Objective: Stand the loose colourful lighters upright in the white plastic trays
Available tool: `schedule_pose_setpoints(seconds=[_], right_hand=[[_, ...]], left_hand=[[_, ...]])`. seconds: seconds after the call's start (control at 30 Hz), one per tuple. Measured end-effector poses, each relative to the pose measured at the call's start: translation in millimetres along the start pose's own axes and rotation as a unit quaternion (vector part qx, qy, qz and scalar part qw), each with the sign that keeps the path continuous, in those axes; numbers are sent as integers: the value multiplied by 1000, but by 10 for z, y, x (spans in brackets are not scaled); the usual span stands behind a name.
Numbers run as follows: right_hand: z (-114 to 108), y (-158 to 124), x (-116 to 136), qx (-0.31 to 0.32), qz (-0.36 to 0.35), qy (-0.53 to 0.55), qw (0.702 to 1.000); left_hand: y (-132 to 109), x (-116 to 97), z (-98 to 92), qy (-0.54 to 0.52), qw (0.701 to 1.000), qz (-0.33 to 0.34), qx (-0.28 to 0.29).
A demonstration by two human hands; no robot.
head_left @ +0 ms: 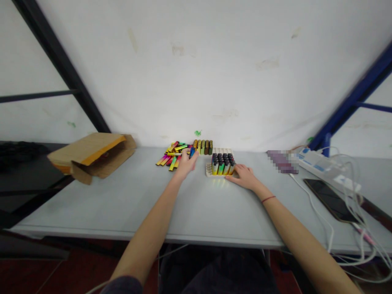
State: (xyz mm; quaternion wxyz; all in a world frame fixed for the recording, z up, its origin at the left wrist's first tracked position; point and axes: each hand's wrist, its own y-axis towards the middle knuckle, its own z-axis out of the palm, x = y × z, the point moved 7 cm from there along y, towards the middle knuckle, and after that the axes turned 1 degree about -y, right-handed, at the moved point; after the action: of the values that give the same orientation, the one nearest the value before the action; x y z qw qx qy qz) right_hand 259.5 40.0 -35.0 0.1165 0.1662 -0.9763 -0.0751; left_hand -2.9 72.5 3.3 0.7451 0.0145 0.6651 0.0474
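My left hand (pixel 187 162) is closed around a blue lighter (pixel 192 152), in front of a loose heap of colourful lighters (pixel 173 160). To its right stands a white tray (pixel 209 170) with rows of upright lighters (pixel 222 164) with black tops; slots at its left end hold nothing. My right hand (pixel 244 177) grips the right end of this tray, with the thumb along the front edge and the fingers around the side. Behind my left hand is a block of upright lighters (pixel 203 146), seen with dark and yellow bodies.
A second white tray (pixel 223 150) lies behind the filled one. An open brown paper bag (pixel 92 153) rests at the table's left. On the right are a phone (pixel 330 200), a pixelated flat object (pixel 282 161), a white power strip (pixel 329 169) and tangled white cables (pixel 364 241). A wall rises behind.
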Motion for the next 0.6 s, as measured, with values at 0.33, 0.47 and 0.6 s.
schedule_pose_setpoints(seconds=[0.33, 0.47, 0.6], right_hand=[[8, 3, -5, 0, -1, -8, 1000], [2, -4, 0, 0, 1, -3, 1000], [7, 1, -5, 7, 2, -5, 1000]], left_hand=[[-132, 14, 238, -33, 997, -48, 45], [-153, 78, 274, -103, 988, -112, 36], [-176, 130, 264, -95, 985, -144, 9]])
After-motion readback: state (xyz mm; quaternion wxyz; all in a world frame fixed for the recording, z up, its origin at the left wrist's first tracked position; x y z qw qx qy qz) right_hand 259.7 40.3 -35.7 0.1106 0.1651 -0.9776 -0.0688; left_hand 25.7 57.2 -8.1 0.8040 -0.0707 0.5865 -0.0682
